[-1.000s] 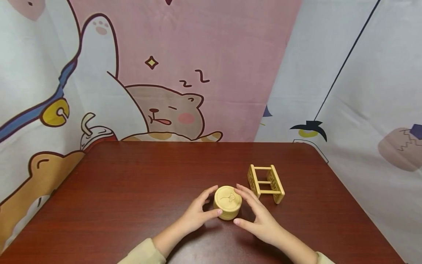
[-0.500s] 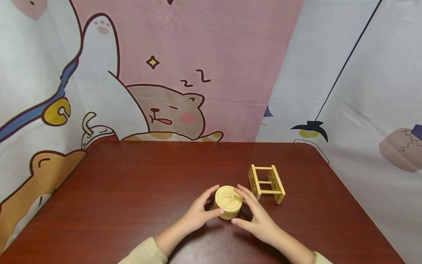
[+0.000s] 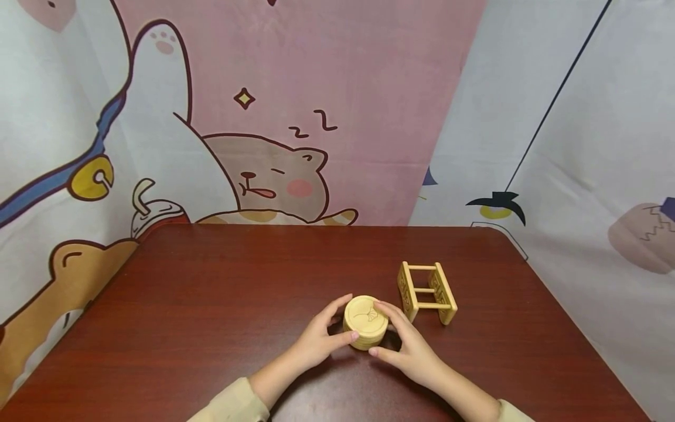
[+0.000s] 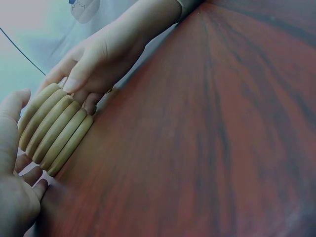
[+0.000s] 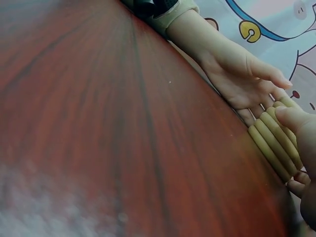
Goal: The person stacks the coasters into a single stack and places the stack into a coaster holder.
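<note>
A stack of several round wooden coasters point(image 3: 365, 319) stands on the table, the top one engraved with a ginkgo leaf. Curved around its left side, my left hand point(image 3: 318, 339) holds the stack, thumb at the front and fingers behind. My right hand point(image 3: 408, 346) cups the right side, its index fingertip on the top coaster's rim and its thumb low at the front. The left wrist view shows the coaster edges point(image 4: 57, 128) slightly offset from one another. In the right wrist view, my right thumb partly hides the coasters point(image 5: 271, 143).
A wooden coaster rack point(image 3: 426, 293) with carved end panels joined by rods stands just behind and right of the stack. The dark red wooden table point(image 3: 211, 293) spreads out around it. Cartoon-printed cloth point(image 3: 369, 117) hangs along the table's back and sides.
My right thumb has shifted slightly left along the front of the stack, and the right hand sits a little closer. The left hand, coasters and rack stay nearly the same.
</note>
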Demonstrator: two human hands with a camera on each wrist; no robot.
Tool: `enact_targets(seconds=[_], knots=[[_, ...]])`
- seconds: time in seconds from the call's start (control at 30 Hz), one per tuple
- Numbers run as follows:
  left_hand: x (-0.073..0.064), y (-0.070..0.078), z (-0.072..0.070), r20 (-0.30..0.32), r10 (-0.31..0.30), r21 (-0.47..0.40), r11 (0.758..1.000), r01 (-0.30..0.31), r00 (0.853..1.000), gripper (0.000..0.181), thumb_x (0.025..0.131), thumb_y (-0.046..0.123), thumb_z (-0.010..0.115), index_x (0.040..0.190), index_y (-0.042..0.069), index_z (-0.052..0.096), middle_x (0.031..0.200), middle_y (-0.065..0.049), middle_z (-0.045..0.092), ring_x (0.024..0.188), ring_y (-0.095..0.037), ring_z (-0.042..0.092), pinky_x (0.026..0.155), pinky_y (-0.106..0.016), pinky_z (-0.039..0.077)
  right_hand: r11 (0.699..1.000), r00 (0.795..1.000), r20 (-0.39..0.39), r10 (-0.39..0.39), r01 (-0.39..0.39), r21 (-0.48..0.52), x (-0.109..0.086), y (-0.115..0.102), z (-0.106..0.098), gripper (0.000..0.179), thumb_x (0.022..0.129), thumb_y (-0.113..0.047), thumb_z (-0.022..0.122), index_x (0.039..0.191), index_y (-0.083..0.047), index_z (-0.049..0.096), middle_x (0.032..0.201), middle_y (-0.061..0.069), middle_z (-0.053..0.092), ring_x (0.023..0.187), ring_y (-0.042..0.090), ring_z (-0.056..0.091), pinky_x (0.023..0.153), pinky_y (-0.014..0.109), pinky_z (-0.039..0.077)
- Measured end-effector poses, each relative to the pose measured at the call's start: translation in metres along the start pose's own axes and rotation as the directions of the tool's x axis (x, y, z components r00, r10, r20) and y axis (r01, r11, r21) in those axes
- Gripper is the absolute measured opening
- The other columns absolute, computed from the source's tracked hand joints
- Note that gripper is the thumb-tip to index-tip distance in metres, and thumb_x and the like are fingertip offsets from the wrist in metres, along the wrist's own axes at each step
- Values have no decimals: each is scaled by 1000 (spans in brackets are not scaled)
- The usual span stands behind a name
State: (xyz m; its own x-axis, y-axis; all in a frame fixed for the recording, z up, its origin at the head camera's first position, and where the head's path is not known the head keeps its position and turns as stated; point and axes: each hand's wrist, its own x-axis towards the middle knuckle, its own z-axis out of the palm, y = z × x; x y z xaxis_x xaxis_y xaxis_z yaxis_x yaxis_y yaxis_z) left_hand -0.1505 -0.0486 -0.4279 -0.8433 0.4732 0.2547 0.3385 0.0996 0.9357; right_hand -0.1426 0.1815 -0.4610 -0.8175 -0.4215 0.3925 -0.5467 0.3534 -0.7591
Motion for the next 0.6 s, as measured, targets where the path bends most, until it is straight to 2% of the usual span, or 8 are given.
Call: enact_targets(seconds=[0.13, 0.23, 0.47, 0.6], knots=[[4, -19, 4, -16, -7, -3, 1000, 7, 1000, 66, 87, 6, 69, 144, -1, 36, 132, -19, 51, 118, -37, 50, 98, -54, 36, 999, 1000, 0, 20, -20, -36, 0, 7, 1, 77, 81, -25, 78, 145, -15, 38, 144, 7, 39, 126, 22, 42, 94, 32, 43], [6, -33, 6, -22, -27, -10, 1000, 27, 999, 68, 87, 9, 69, 146, 3, 35, 133, -13, 52, 117, -31, 52, 98, -49, 37, 998, 1000, -14, 10, -11, -66, 0, 9, 2, 77, 79, -25, 80, 144, -15, 39, 142, 5, 42, 123, 20, 46, 91, 32, 45], [6, -35, 8, -41, -29, -61, 998, 27, 999, 66, 87, 15, 71, 144, 3, 38, 130, -10, 54, 116, -27, 54, 96, -43, 41, 991, 999, -44, -4, -2, -131, 1, 12, 6, 83, 71, -15, 85, 142, -16, 42, 138, 6, 47, 106, 14, 55, 86, 35, 48], [7, -36, 9, -51, -23, -61, 998, 20, 998, 65, 86, 14, 71, 142, 2, 40, 129, -11, 56, 115, -28, 55, 95, -41, 41, 988, 998, -57, -7, -2, -157, 1, 12, 7, 86, 67, -12, 87, 140, -16, 43, 136, 8, 50, 99, 13, 58, 84, 36, 48]])
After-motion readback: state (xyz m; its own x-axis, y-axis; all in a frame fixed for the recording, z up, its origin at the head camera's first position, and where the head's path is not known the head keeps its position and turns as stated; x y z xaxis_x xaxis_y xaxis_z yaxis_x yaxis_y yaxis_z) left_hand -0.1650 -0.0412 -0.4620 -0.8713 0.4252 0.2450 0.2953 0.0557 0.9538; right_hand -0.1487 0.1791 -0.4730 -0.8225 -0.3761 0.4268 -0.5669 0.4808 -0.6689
